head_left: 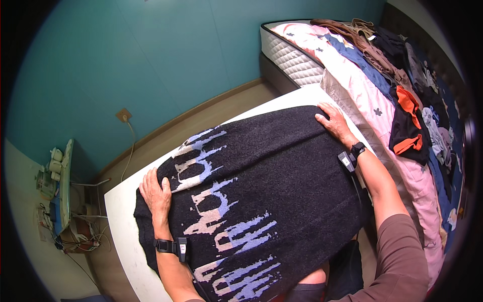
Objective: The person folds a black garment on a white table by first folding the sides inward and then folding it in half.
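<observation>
A large black knitted garment (271, 166) with white, pink and pale blue patterning lies spread over a white table (118, 211). My left hand (157, 194) rests flat on its left edge, fingers together and pointing away from me. At the far right corner of the garment my right hand (333, 121) lies flat with the fingers slightly apart. Both wrists carry black bands with a small device. Neither hand grips anything.
A bed (297, 58) with a pink cover stands to the right, heaped with several clothes, among them a black and orange piece (408, 126). On the left a small stand (63, 191) holds cables and plugs. A wall socket (123, 116) sits on the teal wall.
</observation>
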Available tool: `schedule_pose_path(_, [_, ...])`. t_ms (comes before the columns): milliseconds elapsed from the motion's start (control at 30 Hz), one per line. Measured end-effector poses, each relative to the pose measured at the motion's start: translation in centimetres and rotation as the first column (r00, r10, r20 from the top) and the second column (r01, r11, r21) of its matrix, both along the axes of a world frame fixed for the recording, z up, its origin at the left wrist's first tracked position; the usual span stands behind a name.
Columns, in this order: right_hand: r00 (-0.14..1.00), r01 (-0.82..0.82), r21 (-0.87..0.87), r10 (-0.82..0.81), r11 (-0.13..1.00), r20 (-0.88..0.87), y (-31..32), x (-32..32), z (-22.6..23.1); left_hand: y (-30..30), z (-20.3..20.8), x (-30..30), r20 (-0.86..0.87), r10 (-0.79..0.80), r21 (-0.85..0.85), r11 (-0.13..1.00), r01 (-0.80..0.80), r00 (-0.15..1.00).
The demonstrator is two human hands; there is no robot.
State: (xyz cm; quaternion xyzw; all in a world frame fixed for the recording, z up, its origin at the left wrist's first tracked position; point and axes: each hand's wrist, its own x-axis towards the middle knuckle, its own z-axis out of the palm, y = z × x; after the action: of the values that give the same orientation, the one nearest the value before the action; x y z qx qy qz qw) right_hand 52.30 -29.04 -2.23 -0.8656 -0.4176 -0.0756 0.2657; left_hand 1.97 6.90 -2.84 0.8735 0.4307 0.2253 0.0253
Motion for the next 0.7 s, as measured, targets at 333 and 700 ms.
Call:
schedule_pose_path(333, [1.0, -0.01, 0.013, 0.011, 1.0, -0.004, -0.07, -0.26, 0.29, -0.01, -0.1, -0.09, 0.012, -0.012, 0.019, 1.0, 0.012, 1.0])
schedule_pose_path(700, [0.999, -0.01, 0.044, 0.011, 0.999, -0.043, 0.06, -0.58, 0.74, 0.21, -0.25, -0.07, 0.01, -0.013, 0.038, 0.999, 0.013, 1.0])
